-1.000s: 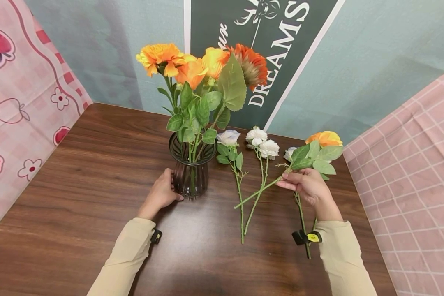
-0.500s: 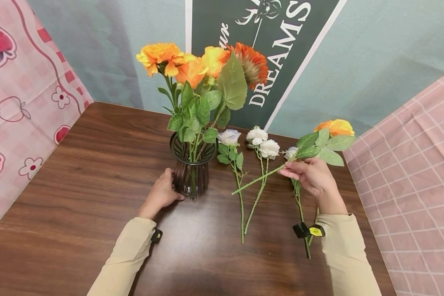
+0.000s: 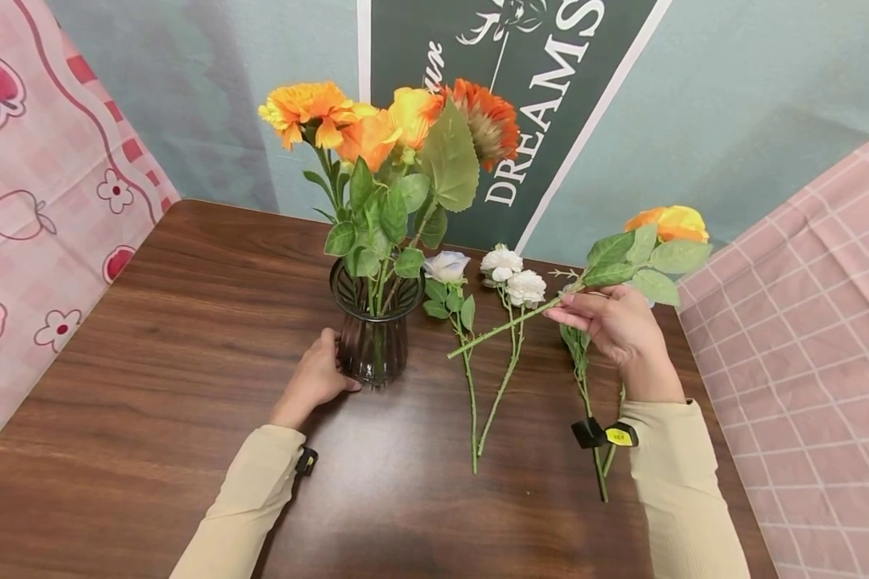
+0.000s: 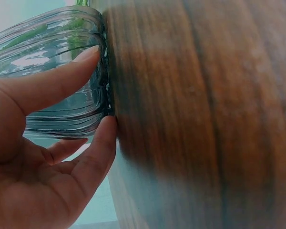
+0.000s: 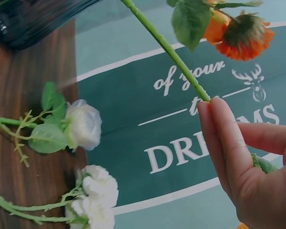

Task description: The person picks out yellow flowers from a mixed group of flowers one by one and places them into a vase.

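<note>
A dark, see-through ribbed vase [image 3: 374, 350] stands upright, holding several yellow and orange flowers [image 3: 365, 133] with green leaves. My left hand [image 3: 317, 378] grips the vase low on its left side; in the left wrist view the thumb lies along the glass [image 4: 78, 107] near the base. Between thumb and fingers, my right hand [image 3: 623, 330] pinches the stem of an orange-yellow rose [image 3: 677, 223]. Its leafy bloom points up and right, while the bare green stem [image 5: 167, 47] slants down toward the vase, above the white flowers.
On the brown wooden table [image 3: 188, 322] lie a pale rose [image 3: 446, 267] and white flowers [image 3: 525, 287], right of the vase. More stems [image 3: 589, 402] lie under the right forearm, their blooms mostly hidden. Behind hangs a blue-green cloth; pink cloths flank both sides.
My right hand has lifted the orange-yellow rose up and slightly right, away from the flowers on the table. The left hand has stayed at the vase.
</note>
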### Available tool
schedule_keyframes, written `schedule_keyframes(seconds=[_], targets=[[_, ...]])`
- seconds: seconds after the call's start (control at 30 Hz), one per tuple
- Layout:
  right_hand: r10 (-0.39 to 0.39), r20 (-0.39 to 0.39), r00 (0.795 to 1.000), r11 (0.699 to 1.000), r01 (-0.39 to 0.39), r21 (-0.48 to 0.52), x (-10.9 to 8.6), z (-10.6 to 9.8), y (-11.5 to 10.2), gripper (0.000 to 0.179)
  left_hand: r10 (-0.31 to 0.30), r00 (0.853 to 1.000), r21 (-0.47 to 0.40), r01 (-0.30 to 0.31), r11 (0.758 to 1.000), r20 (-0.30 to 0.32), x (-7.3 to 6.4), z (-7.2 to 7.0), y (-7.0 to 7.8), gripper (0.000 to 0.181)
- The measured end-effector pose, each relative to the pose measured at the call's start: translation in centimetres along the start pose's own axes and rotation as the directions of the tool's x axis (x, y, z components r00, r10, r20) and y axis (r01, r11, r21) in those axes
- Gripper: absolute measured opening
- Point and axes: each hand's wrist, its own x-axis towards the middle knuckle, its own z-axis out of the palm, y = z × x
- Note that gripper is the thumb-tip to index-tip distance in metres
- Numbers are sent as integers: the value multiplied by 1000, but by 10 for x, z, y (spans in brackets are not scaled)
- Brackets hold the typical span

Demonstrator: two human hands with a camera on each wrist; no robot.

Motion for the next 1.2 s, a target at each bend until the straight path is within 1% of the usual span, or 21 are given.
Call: schedule_keyframes(seconds=[0.2,0.43,0.57,0.7,0.83,1.03,1.2], targets=[[-41,15,999,999,41,20,1,10,-12,22,0,1000,1,0,1000,4,0,0,1,73],[-56,36,998,997,54,54,3,22,-24,20,-6,1000,7,6,1000,12,0,0,0,73],[-79,55,995,995,75,69,3,30,-33,18,2,1000,6,-2,1000,9,0,0,1,73],[-115,56,992,990,110,87,4,40,-42,13,11,1000,2,-11,1000,8,-1,0,0,72],[-138,63,988,988,133,75,5,48,-48,11,5,1000,2,-5,1000,12,-1,0,0,72],[-148,86,985,988,143,55,9,61,-55,8,2,1000,1,-2,1000,8,-1,0,0,70],[-163,79,983,987,162,25,11,74,-57,7,9,1000,3,-9,1000,2,-1,0,0,71]])
